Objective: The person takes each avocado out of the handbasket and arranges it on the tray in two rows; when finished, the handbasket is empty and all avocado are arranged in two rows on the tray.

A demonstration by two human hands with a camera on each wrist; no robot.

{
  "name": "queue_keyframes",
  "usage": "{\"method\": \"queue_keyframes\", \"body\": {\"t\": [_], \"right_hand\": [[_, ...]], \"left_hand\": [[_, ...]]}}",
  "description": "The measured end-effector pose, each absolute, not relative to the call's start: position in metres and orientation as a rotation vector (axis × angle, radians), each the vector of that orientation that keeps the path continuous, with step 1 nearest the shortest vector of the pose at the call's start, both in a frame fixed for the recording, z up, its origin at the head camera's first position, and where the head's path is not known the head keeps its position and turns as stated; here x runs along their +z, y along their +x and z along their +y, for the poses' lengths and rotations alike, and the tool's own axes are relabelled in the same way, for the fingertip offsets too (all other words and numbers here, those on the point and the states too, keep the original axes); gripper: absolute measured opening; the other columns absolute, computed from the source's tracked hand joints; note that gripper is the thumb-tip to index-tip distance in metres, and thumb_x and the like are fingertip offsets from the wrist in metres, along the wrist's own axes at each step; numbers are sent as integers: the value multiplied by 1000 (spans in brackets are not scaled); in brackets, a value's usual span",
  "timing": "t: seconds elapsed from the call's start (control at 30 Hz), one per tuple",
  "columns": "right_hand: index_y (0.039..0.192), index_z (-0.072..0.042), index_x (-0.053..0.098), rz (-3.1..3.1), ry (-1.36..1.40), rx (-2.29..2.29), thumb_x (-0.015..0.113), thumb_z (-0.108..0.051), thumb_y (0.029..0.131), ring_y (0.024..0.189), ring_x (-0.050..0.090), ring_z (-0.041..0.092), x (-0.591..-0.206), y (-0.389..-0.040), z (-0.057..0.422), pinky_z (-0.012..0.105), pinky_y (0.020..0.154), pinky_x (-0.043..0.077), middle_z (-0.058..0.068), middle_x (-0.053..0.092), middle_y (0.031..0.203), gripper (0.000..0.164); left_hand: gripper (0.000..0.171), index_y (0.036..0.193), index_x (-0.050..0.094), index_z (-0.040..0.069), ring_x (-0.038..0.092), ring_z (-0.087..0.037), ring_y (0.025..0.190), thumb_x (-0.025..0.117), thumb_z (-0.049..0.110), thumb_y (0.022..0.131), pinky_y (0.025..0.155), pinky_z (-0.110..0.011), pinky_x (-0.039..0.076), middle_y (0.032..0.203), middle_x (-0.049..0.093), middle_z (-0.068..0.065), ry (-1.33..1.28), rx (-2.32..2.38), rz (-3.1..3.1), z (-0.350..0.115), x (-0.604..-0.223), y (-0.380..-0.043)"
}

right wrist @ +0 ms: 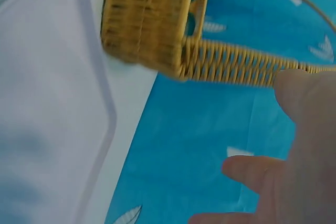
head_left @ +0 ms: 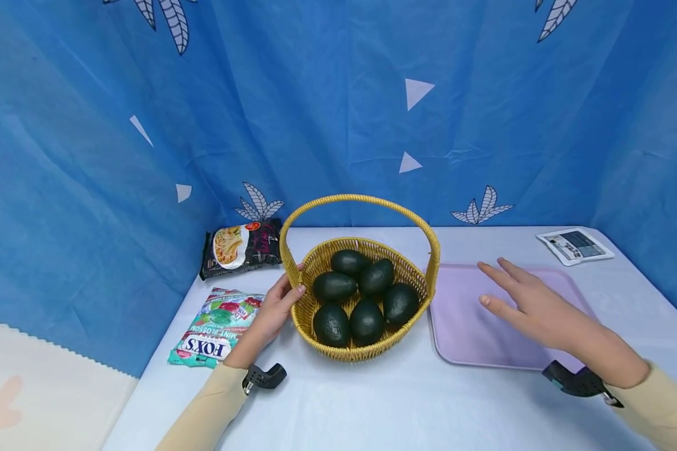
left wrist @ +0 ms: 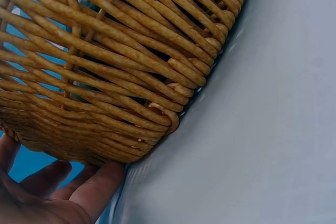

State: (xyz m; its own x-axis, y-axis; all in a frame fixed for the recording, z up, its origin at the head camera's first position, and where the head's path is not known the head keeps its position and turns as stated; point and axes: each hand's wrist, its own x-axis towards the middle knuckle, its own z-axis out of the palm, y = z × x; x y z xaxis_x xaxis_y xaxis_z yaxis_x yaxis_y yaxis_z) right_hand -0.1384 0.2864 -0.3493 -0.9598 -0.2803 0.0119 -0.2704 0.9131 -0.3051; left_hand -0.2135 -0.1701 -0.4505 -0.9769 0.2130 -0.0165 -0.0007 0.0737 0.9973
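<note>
A yellow wicker basket (head_left: 350,354) with a tall arched handle (head_left: 361,198) stands mid-table, holding several dark green avocados (head_left: 365,321). At its left side my left hand (head_left: 275,307) grips the rim by the foot of the handle, thumb over the edge. The left wrist view shows the fingers (left wrist: 105,187) against the woven wall (left wrist: 131,77). My right hand (head_left: 541,307) is spread over a lilac tray (head_left: 468,338), fingers extended toward the basket and nothing in them. From the right wrist, the basket (right wrist: 142,19) appears beyond the thumb and fingertips.
Left of the basket lie a black food packet (head_left: 242,247) and a green-and-red FOX'S candy bag (head_left: 220,326), the latter beside my left forearm. A small white pouch (head_left: 575,245) sits at the back right. Blue curtain (head_left: 338,125) hangs behind the white table (head_left: 338,407).
</note>
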Motion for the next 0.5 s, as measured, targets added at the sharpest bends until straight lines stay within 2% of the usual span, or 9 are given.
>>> {"method": "queue_keyframes", "body": {"t": [0.23, 0.5], "right_hand": [[155, -18, 44, 2986, -557, -417, 54, -56, 100, 135, 44, 58, -340, -130, 256, 77, 96, 45, 32, 40, 156, 68], [145, -20, 58, 2950, -751, -404, 51, -66, 97, 122, 64, 37, -334, -124, 221, 59, 91, 58, 14, 64, 137, 67]], "left_hand": [[58, 160, 33, 16, 41, -34, 145, 51, 13, 105, 111, -40, 49, 161, 38, -20, 211, 2025, 2186, -170, -450, -213], [57, 159, 35, 21, 41, -35, 147, 53, 17, 105, 113, -50, 47, 162, 38, -17, 169, 2025, 2157, -170, -449, -214]]}}
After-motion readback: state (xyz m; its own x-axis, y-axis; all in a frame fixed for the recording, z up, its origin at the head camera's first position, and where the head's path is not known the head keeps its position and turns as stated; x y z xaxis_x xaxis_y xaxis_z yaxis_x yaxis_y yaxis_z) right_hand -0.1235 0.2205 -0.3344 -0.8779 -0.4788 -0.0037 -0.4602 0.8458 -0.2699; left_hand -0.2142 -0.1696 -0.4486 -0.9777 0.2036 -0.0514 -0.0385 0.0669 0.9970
